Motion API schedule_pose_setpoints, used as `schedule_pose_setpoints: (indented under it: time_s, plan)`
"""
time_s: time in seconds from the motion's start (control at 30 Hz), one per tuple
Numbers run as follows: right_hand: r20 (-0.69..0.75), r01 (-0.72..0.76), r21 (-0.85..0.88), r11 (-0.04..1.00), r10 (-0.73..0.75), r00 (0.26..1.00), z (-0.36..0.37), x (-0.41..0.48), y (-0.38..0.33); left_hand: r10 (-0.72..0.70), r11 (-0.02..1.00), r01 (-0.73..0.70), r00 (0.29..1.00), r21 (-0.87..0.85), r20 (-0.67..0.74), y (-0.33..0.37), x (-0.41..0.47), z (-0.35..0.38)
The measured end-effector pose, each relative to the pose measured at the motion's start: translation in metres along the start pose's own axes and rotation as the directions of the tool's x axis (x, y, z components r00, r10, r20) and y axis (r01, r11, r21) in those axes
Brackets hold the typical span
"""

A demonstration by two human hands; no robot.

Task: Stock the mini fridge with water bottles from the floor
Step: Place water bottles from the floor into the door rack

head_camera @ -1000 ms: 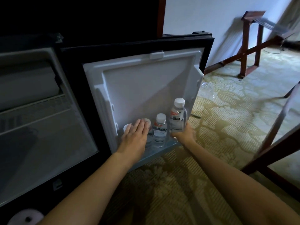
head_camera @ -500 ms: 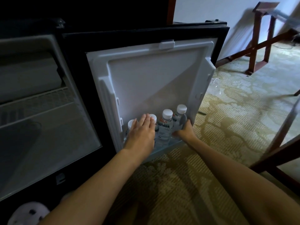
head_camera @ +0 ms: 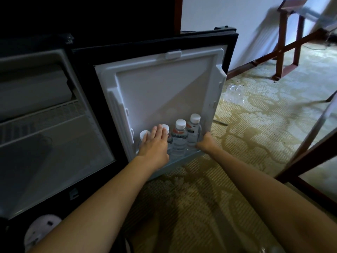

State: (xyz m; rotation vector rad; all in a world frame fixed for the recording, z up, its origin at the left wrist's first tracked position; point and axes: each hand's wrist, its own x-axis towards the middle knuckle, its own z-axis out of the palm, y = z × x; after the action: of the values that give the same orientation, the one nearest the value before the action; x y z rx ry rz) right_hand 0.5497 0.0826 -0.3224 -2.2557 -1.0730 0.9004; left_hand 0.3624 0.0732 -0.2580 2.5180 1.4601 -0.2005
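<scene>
Patterned carpet [head_camera: 237, 143]: four bottles [head_camera: 179, 139] in fridge door [head_camera: 164, 88], stocking likely near done; left fingers [head_camera: 158, 132] flat on caps [head_camera: 180, 123], right hand [head_camera: 207, 143] fingers hidden.

You're over a beige patterned carpet [head_camera: 255, 143]. White wall [head_camera: 228, 15] ahead of you, dark wood skirting [head_camera: 240, 68] along its foot. Wooden folding rack [head_camera: 280, 52] stands by the wall, far right. Crumpled clear plastic [head_camera: 234, 94] lies on the carpet. Dark wood frame [head_camera: 310, 157] at your right. Light is dim, brighter on the far carpet.
</scene>
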Motion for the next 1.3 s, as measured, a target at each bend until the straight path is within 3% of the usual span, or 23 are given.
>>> schedule_pose_setpoints:
  time_s: [0.1, 0.27, 0.37, 0.53, 0.67, 0.87, 1.03, 1.17, 1.3]
  plan:
    - [-0.037, 0.065, 0.023, 0.998, -0.064, 0.997, -0.011, -0.024, 0.008, -0.003, 1.000, 0.003, 1.000, 0.002, 0.002, 0.016, -0.011, -0.011]
    - [-0.222, 0.219, 0.053, 0.974, -0.203, 0.954, -0.054, -0.083, 0.029, 0.028, 0.996, -0.034, 0.997, -0.080, -0.073, 0.063, -0.044, -0.032]
    - [-0.294, 0.238, 0.079, 0.968, -0.206, 0.933, -0.079, -0.129, 0.055, 0.086, 0.983, -0.101, 0.991, -0.151, -0.102, 0.097, -0.068, -0.032]
    - [-0.373, 0.133, 0.139, 0.981, -0.072, 0.925, -0.104, -0.221, 0.137, 0.168, 0.945, -0.167, 0.986, -0.280, -0.021, 0.174, -0.121, 0.007]
    - [-0.399, -0.016, 0.219, 0.976, 0.104, 0.911, -0.111, -0.296, 0.226, 0.252, 0.923, -0.200, 0.960, -0.329, 0.123, 0.246, -0.171, 0.061]
    - [-0.372, -0.233, 0.203, 0.951, 0.295, 0.880, -0.087, -0.371, 0.348, 0.426, 0.856, -0.236, 0.827, -0.460, 0.368, 0.308, -0.230, 0.129]
    - [-0.347, -0.394, 0.112, 0.912, 0.407, 0.845, -0.072, -0.387, 0.407, 0.442, 0.875, -0.236, 0.745, -0.422, 0.500, 0.334, -0.274, 0.176]
    - [-0.265, -0.434, -0.050, 0.900, 0.407, 0.874, -0.061, -0.378, 0.420, 0.415, 0.885, -0.206, 0.756, -0.418, 0.506, 0.339, -0.284, 0.181]
    - [-0.225, -0.422, 0.003, 0.907, 0.411, 0.883, -0.064, -0.374, 0.424, 0.365, 0.904, -0.182, 0.799, -0.388, 0.477, 0.330, -0.277, 0.176]
